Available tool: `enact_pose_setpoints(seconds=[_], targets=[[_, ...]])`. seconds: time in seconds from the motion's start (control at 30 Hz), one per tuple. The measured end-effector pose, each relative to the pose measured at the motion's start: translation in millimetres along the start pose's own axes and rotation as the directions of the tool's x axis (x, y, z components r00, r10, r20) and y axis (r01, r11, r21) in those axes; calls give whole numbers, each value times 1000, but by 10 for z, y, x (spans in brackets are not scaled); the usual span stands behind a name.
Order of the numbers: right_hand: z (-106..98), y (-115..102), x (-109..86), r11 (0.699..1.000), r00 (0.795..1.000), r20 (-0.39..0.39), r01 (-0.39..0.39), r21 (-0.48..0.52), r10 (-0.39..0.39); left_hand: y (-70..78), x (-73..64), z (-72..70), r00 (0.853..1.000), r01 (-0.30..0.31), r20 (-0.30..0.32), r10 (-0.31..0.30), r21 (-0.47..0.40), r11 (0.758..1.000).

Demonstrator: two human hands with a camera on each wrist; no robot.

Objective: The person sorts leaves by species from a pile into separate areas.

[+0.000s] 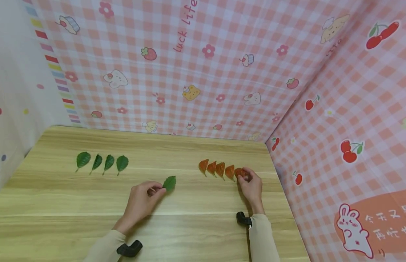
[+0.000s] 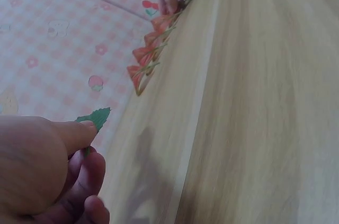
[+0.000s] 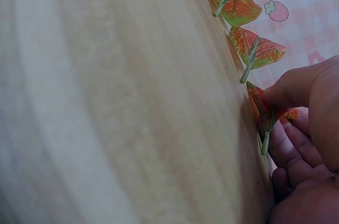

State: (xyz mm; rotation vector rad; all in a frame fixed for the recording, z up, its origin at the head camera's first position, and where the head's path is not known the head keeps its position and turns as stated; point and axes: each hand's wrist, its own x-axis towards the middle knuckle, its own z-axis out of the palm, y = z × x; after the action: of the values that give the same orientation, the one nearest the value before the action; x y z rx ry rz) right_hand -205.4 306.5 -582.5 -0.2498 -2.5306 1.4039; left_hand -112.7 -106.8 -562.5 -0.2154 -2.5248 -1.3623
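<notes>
Between thumb and fingers my left hand [image 1: 144,198] pinches a green leaf [image 1: 169,183], held over the middle of the table. In the left wrist view the toothed edge of that green leaf [image 2: 98,118] sticks out past the thumb. At the right, my right hand [image 1: 252,185] pinches an orange-red leaf [image 1: 239,172] at the right end of a row. The right wrist view shows this red leaf [image 3: 256,97] low at the table surface, its stem pointing down, partly covered by the thumb. Beside it in the row lie several orange leaves [image 1: 220,170].
Several green leaves [image 1: 122,163] lie in a row at the back left of the wooden table [image 1: 91,203]. A pink checked cloth wall [image 1: 176,72] rises behind the table, and another [image 1: 324,153] stands along its right side. Each wrist carries a black device [image 1: 130,249].
</notes>
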Motion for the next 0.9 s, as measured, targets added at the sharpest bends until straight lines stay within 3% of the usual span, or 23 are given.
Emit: enact_pose_setpoints(seconds=[0.33,0.77,0.9], targets=[[-9,-24,-4,1000,1000,-4,2,7,-2,-81,33,-138,999,11,-34,-11,3,1000],[-6,-14,0,1000,1000,-3,-4,4,4,-254,168,-392,989,121,-82,-119,18,992],[-4,7,6,1000,1000,3,0,2,0,-322,201,-463,983,135,-131,-129,40,990]])
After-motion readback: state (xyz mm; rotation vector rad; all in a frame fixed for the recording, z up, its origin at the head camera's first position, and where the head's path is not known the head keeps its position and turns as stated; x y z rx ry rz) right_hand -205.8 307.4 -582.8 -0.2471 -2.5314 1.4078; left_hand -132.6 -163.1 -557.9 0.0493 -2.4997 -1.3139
